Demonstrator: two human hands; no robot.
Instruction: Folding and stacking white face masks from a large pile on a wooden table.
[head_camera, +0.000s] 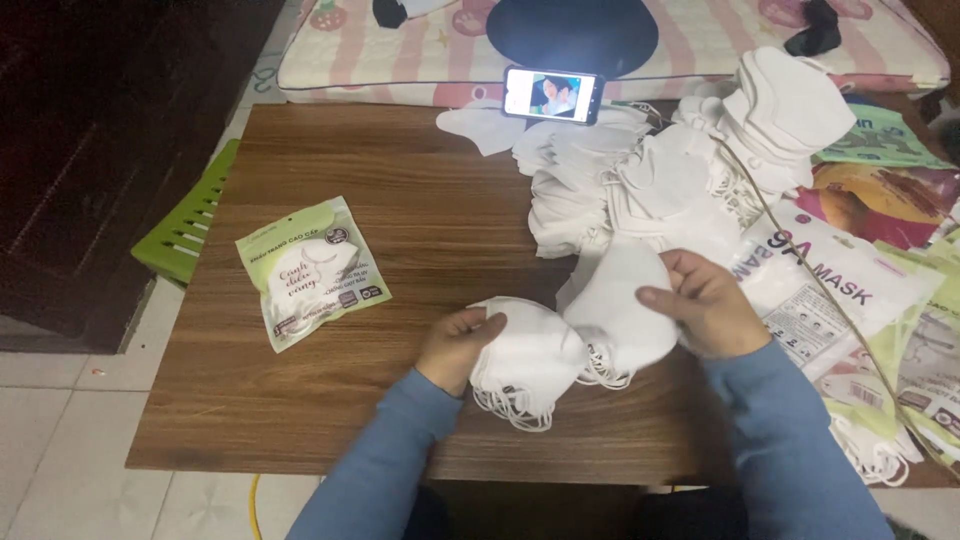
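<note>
A small stack of white masks (530, 360) is held in the left hand (458, 345) just below the middle of the table (400, 200), the fingers curled shut around its left edge with the thumb on top. A second stack of masks (625, 310) is gripped by the right hand (708, 305) at about 3 o'clock from the first, thumb pressed across the top and fingers closed beneath; the two stacks touch. Elastic loops (515, 410) hang loose at 6 o'clock under both.

The masks appear light, soft and easily creased, and the stacked layers are judged likely to slide apart if pinched at one corner. A hold across the folded edge, with all layers pressed together, is thought safest; the loops may snag.

A large heap of loose masks (650, 170) lies at 1 o'clock, with a phone (552, 95) propped at 12 o'clock beyond it. A green sealed pack (312, 270) is seen at 9 o'clock, well apart. Printed bags (850, 300) are piled at 3 o'clock beside the right hand.
</note>
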